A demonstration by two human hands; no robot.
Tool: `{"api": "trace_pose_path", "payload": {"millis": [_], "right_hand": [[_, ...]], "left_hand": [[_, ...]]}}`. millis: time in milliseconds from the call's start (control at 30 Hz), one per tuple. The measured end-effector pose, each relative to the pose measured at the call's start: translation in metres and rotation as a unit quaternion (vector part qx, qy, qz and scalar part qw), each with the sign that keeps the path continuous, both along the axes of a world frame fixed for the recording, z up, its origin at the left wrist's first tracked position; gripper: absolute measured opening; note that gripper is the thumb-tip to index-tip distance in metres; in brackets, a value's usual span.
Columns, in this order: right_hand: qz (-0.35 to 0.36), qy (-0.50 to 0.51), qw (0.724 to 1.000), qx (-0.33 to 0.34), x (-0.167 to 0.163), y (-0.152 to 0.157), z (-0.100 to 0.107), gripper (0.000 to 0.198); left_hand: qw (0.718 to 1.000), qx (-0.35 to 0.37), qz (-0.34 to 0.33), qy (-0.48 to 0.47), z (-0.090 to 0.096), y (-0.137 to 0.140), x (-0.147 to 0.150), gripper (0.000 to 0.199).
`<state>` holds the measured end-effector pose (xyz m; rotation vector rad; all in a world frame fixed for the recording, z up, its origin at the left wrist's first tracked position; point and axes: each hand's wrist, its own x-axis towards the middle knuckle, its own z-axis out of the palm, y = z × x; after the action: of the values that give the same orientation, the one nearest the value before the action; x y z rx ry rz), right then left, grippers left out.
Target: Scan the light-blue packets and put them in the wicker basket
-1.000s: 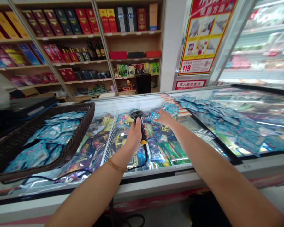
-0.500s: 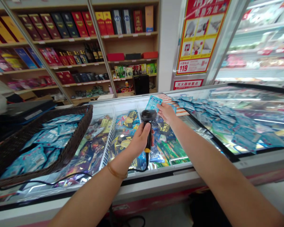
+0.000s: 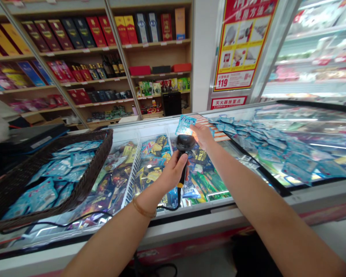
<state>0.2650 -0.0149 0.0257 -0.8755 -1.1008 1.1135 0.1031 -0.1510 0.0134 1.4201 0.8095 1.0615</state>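
Observation:
My left hand [image 3: 174, 169] is wrapped round the handle of a black barcode scanner [image 3: 185, 143], its head up and its cable hanging down. Just beyond the scanner head, my right hand [image 3: 202, 135] pinches a light-blue packet [image 3: 185, 124] by its right edge. Scanner and packet overlap in view; I cannot tell whether they touch. A dark wicker basket [image 3: 88, 181] at the left holds several similar blue packets [image 3: 72, 165]. More blue packets [image 3: 253, 134] lie loosely piled on the freezer glass to the right.
Beneath both hands is a glass-topped chest freezer [image 3: 173, 227] filled with colourful wrapped goods. The scanner's black cable [image 3: 95, 212] runs left past the basket. Shelves of boxes [image 3: 158, 45] and a red-and-yellow poster [image 3: 245, 42] stand behind. An orange-striped sheet [image 3: 220, 135] lies near my right hand.
The scanner head has shifted slightly right and tilted with my left hand. My right hand and the packet have moved a little left.

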Motion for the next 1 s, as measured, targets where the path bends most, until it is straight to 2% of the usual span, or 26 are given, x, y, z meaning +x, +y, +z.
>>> {"api": "trace_pose_path", "payload": {"millis": [167,300,400,500,633,767,900,1000], "right_hand": [[0.015,-0.004,1.0,-0.003,0.001,0.004,-0.003,0.034],[0.009,0.0,1.0,-0.029,0.002,0.009,-0.01,0.028],[-0.014,-0.01,0.998,-0.054,-0.003,0.01,-0.018,0.026],[-0.023,-0.021,0.996,-0.078,-0.022,0.007,-0.024,0.027],[0.019,-0.004,0.992,-0.121,-0.073,0.0,-0.016,0.019],[0.086,0.034,0.984,-0.153,-0.146,-0.005,0.011,0.017],[0.154,0.057,0.973,-0.164,-0.229,-0.011,0.042,0.018],[0.233,0.062,0.957,-0.163,-0.287,-0.018,0.058,0.017]], "left_hand": [[1.0,-0.01,0.002,-0.003,-0.003,0.0,0.001,0.048],[0.998,-0.012,0.049,-0.037,0.001,0.001,0.001,0.05],[0.989,-0.031,0.13,-0.069,0.015,0.007,-0.009,0.048],[0.969,-0.068,0.213,-0.1,0.041,0.012,-0.036,0.047],[0.941,-0.041,0.302,-0.145,0.078,0.007,-0.098,0.04],[0.899,-0.02,0.394,-0.191,0.103,-0.013,-0.166,0.037],[0.861,0.004,0.464,-0.209,0.112,-0.032,-0.224,0.038],[0.853,0.015,0.479,-0.207,0.11,-0.041,-0.255,0.039]]}}
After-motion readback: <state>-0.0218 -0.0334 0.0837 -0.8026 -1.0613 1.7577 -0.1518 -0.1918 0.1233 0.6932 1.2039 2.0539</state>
